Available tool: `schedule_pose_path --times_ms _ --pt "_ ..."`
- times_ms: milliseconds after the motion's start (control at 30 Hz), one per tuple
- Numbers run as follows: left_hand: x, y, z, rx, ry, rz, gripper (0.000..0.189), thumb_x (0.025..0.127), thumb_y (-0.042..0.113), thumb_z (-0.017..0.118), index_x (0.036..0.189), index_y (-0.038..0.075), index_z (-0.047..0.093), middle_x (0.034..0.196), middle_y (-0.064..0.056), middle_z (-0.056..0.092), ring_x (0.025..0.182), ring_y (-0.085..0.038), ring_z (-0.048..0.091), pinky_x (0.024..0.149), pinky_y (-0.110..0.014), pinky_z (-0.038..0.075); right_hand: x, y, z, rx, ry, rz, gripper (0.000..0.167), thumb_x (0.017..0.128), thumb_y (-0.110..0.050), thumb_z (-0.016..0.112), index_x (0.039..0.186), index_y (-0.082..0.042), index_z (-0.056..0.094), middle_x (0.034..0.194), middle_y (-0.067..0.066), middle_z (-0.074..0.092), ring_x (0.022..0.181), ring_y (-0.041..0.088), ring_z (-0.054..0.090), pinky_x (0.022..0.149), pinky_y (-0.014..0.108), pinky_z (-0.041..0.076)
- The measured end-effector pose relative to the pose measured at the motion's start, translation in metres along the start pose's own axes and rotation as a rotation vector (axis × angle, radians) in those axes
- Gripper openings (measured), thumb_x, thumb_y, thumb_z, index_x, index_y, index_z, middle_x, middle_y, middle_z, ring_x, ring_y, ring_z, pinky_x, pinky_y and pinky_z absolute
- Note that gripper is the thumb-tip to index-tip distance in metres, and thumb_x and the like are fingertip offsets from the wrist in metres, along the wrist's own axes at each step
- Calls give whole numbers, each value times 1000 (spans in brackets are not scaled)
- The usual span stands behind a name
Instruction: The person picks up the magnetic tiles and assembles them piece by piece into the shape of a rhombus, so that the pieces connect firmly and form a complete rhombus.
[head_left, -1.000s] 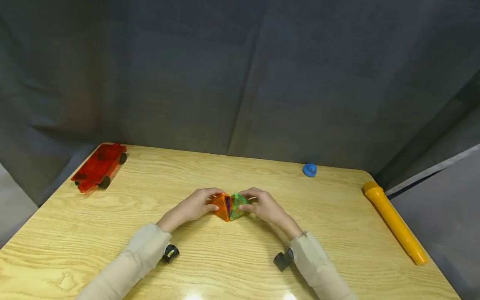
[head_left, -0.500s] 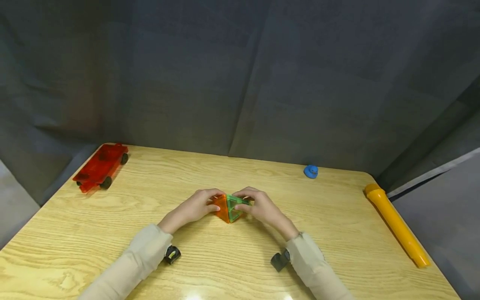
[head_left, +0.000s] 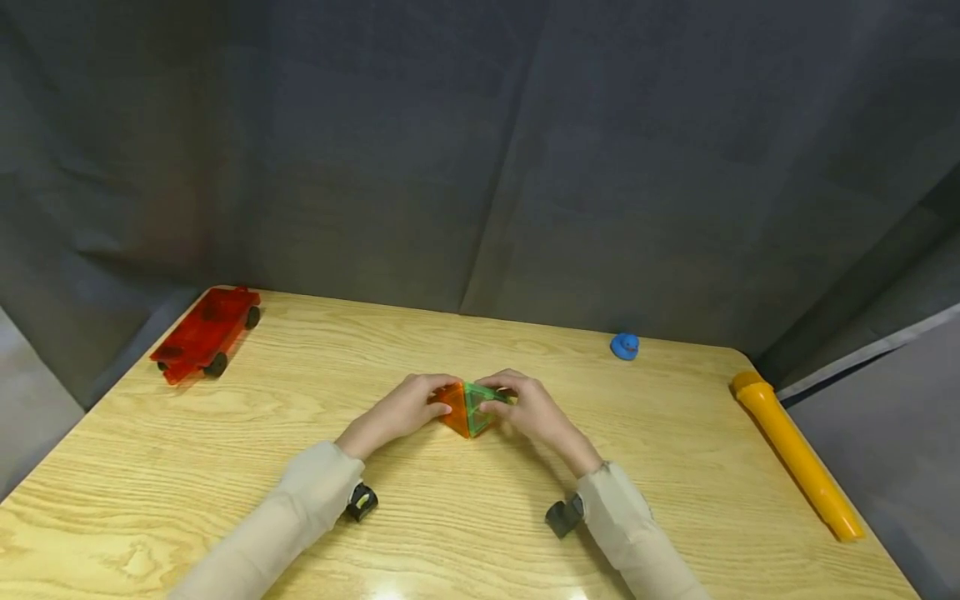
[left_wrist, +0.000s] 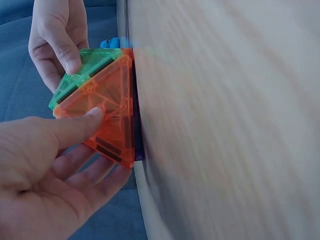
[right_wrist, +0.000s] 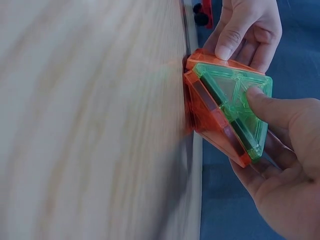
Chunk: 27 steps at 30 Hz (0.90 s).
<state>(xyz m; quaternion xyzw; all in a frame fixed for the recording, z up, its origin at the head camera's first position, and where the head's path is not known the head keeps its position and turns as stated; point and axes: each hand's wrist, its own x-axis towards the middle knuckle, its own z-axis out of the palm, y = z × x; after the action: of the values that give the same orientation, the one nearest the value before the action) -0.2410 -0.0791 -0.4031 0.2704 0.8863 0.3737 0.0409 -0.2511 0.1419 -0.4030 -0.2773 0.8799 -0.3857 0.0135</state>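
Note:
My left hand (head_left: 408, 407) pinches an orange see-through triangular magnetic tile (left_wrist: 117, 87), thumb on its face and fingers behind. From the other side, my right hand (head_left: 531, 410) holds a green triangular magnetic tile (right_wrist: 231, 92) between thumb and fingers. The two tiles lean together along one slanted edge, forming a pointed shape low over the tabletop. Beneath the green one, more orange tile (right_wrist: 206, 112) shows in the right wrist view. A dark purple edge (left_wrist: 139, 147) appears along the base in the left wrist view. The far sides of the shape are hidden.
The pale wooden table (head_left: 450, 517) carries a red toy car (head_left: 202, 333) at its far left corner. A blue rubber duck (head_left: 625, 346) sits near the back edge. Along the right edge lies a yellow toy microphone (head_left: 797, 454). A dark curtain (head_left: 480, 167) hangs behind.
The green tile has come against the orange one; the gap with purple between them is gone from view. Both hands have shifted slightly to the right since the half-second-old frame.

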Motion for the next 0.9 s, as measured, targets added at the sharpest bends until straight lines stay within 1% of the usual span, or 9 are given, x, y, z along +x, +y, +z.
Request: schedule_pose_path --times_ms 167,400,667,900 --pt "10 2 4 -1 13 -30 42 90 2 62 131 -2 53 122 -17 61 107 -28 60 93 -41 48 2 5 -3 6 24 24 34 85 -11 70 117 -4 66 114 9 63 105 26 61 93 35 49" --pt "20 6 5 1 22 -65 41 91 4 61 131 -1 54 123 -17 61 110 -28 59 96 -40 47 6 10 -6 -5 37 46 33 86 -10 67 119 -5 65 116 10 62 104 25 60 90 29 48" --pt "21 6 7 -15 23 -64 40 91 3 61 130 -1 54 121 -17 61 108 -27 60 94 -40 47 5 10 -7 5 42 44 34 86 -9 67 119 -3 64 117 11 62 104 27 60 89 29 49" --pt "21 7 7 -10 13 -76 41 93 3 59 133 -1 51 127 -18 57 114 -29 57 98 -41 45 6 9 -5 -10 44 68 34 87 -10 67 120 -4 64 117 10 62 103 25 60 86 29 50"
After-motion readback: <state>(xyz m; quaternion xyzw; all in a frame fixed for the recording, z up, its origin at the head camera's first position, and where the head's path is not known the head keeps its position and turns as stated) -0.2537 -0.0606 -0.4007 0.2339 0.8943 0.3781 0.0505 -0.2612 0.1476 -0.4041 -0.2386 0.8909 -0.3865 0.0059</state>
